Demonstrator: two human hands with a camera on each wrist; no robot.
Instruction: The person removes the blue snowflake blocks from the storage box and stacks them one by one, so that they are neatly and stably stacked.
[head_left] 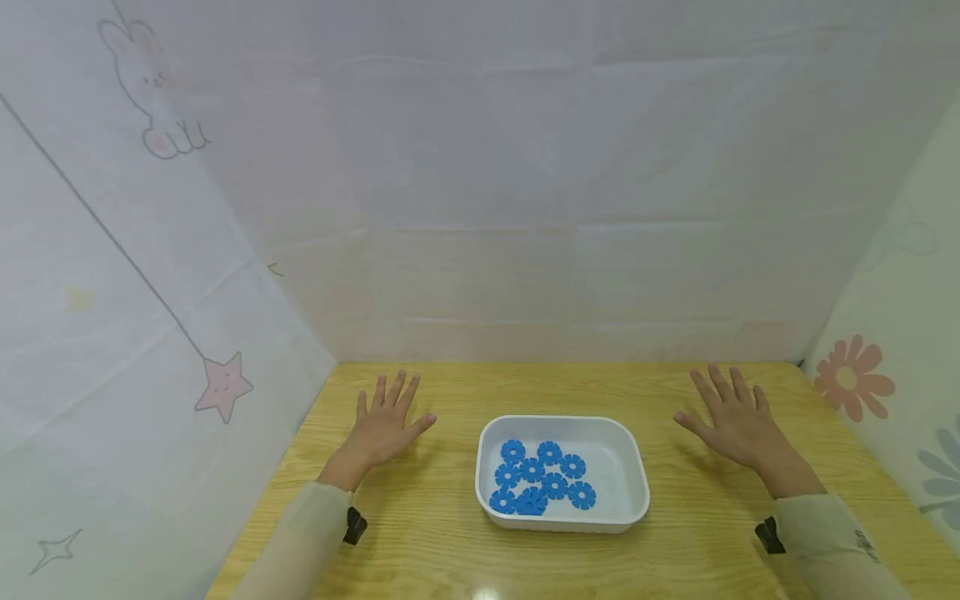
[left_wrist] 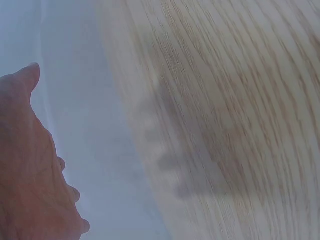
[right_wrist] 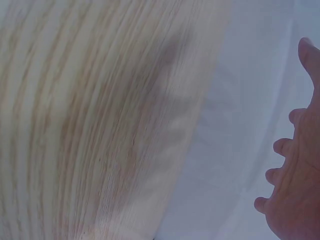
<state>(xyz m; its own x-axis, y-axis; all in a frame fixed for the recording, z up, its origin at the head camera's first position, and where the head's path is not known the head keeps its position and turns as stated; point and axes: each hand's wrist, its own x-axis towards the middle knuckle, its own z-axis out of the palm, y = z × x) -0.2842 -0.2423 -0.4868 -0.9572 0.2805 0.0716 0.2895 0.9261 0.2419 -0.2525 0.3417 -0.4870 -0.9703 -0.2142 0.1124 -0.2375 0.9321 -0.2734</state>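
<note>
In the head view a white plastic tub [head_left: 562,525] stands on the table between my two hands. Several blue notched disc pieces [head_left: 582,495] lie in it, mostly toward its left side, a few overlapping near the front. My left hand [head_left: 381,432] is left of the tub, fingers spread and holding nothing. On the other side, my right hand [head_left: 738,429] is likewise spread, apart from the tub. Both wrist views show a hand held above the table, its shadow falling on the wood; neither shows the tub.
The wood-grain table [head_left: 420,542] runs back to a pale cloth wall [head_left: 480,275]. Printed cloth also hangs on the left and right, with a pink star [head_left: 223,386] and a flower [head_left: 855,378]. Dark clips [head_left: 355,527] sit at both sleeve cuffs.
</note>
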